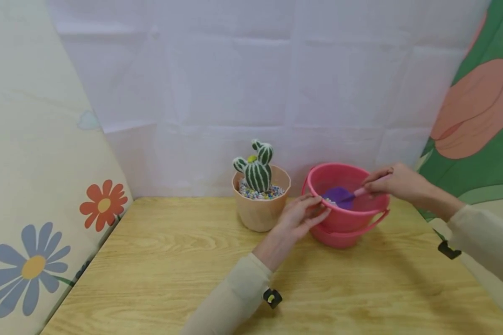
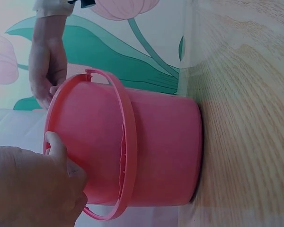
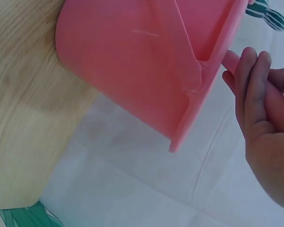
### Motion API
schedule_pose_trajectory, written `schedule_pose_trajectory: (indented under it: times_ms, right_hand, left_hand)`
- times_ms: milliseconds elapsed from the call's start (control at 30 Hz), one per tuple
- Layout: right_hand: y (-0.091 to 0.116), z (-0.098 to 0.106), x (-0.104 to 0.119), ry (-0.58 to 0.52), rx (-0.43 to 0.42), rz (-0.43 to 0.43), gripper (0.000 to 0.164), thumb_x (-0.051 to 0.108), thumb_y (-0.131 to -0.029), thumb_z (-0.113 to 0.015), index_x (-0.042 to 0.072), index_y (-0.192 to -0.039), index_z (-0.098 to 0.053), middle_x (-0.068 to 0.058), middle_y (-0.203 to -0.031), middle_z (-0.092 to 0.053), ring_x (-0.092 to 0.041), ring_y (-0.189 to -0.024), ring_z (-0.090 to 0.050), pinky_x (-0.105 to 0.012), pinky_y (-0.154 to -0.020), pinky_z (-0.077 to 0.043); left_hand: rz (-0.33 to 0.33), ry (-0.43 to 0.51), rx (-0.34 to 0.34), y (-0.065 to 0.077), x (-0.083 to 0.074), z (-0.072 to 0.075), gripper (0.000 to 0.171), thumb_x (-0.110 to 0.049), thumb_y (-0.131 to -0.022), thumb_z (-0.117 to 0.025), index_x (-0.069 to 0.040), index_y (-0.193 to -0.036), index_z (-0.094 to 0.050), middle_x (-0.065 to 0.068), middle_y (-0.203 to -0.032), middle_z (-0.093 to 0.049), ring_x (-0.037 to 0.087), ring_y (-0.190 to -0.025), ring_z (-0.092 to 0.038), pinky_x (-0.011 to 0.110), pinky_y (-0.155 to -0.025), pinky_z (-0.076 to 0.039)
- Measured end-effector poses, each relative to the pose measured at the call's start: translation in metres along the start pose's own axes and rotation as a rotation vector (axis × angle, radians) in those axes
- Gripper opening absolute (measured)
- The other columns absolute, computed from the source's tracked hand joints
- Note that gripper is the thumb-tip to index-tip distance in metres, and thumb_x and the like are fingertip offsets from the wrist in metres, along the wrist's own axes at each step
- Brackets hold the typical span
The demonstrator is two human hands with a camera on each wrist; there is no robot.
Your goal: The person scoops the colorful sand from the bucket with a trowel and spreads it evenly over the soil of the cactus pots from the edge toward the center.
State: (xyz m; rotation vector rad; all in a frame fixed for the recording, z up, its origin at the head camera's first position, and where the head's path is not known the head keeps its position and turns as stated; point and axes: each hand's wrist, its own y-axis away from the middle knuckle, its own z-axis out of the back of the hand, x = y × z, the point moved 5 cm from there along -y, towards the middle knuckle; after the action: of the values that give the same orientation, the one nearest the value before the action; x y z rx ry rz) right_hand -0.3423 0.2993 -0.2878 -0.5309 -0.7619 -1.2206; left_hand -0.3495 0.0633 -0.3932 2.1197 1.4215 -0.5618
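Observation:
A pink bucket (image 1: 333, 221) stands upright on the table, its handle hanging down around the side. My left hand (image 1: 297, 216) holds the near left of its rim; in the left wrist view that hand (image 2: 33, 187) has a digit bent over the edge. From the right, my right hand (image 1: 396, 184) grips the pink handle (image 3: 279, 106) of a toy shovel. Its purple blade (image 1: 339, 195) is down inside the bucket, beside small pale pebbles (image 1: 329, 201). The bucket's wall hides the blade in both wrist views.
Left of the bucket, close to my left hand, is a peach pot (image 1: 257, 216) with a striped toy cactus (image 1: 257, 176) set in multicoloured pebbles (image 1: 272, 191). The wooden table (image 1: 172, 270) meets a white cloth backdrop (image 1: 234, 83) behind. Flower-printed panels flank both sides.

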Motion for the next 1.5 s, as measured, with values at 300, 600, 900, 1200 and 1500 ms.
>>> schedule_pose_trajectory:
  times_ms: [300, 600, 900, 1200, 1500]
  right_hand:
    - [0.006, 0.009, -0.023, -0.218, -0.028, -0.064, 0.053, 0.026, -0.100, -0.068, -0.013, -0.134, -0.057, -0.014, -0.109, -0.074, -0.019, -0.099, -0.072, -0.029, -0.087, -0.058]
    - [0.012, 0.011, -0.039, -0.671, -0.052, -0.124, 0.017, 0.007, -0.101, -0.064, 0.000, -0.112, -0.075, -0.011, -0.103, -0.073, -0.018, -0.092, -0.072, -0.030, -0.088, -0.058]
    - [0.020, 0.011, -0.045, -0.846, -0.006, -0.118, 0.026, 0.004, -0.106, -0.053, 0.004, -0.106, -0.079, -0.014, -0.106, -0.074, -0.018, -0.097, -0.072, -0.028, -0.089, -0.057]
    - [0.024, 0.010, -0.047, -0.897, -0.009, -0.089, 0.029, 0.000, -0.106, -0.050, 0.003, -0.103, -0.078, -0.015, -0.104, -0.075, -0.019, -0.093, -0.073, -0.026, -0.088, -0.057]
    - [0.024, 0.009, -0.036, -0.904, 0.053, -0.071, 0.030, 0.005, -0.108, -0.048, 0.004, -0.109, -0.078, -0.016, -0.110, -0.073, -0.018, -0.102, -0.071, -0.028, -0.091, -0.056]
  left_hand:
    - [-0.003, -0.015, 0.015, 0.003, 0.000, 0.000, 0.013, 0.010, -0.094, -0.063, 0.000, -0.102, -0.066, 0.016, -0.095, -0.069, 0.025, -0.087, -0.069, 0.044, -0.092, -0.058]
    - [-0.010, -0.023, 0.022, 0.003, -0.001, -0.001, 0.033, 0.010, -0.094, -0.063, 0.009, -0.126, -0.058, 0.016, -0.098, -0.069, 0.025, -0.090, -0.069, 0.043, -0.090, -0.059]
    - [-0.033, -0.029, 0.013, 0.003, -0.001, 0.001, 0.024, 0.010, -0.092, -0.065, 0.004, -0.115, -0.062, 0.019, -0.105, -0.067, 0.027, -0.094, -0.068, 0.043, -0.089, -0.059]
    - [-0.044, -0.124, 0.068, 0.013, -0.003, -0.002, 0.035, 0.009, -0.095, -0.061, 0.007, -0.130, -0.055, 0.032, -0.130, -0.058, 0.028, -0.093, -0.070, 0.041, -0.089, -0.059]
    - [-0.027, -0.179, 0.047, 0.026, -0.006, -0.003, 0.032, 0.007, -0.096, -0.058, 0.005, -0.127, -0.058, 0.021, -0.103, -0.069, 0.027, -0.090, -0.069, 0.043, -0.088, -0.060]
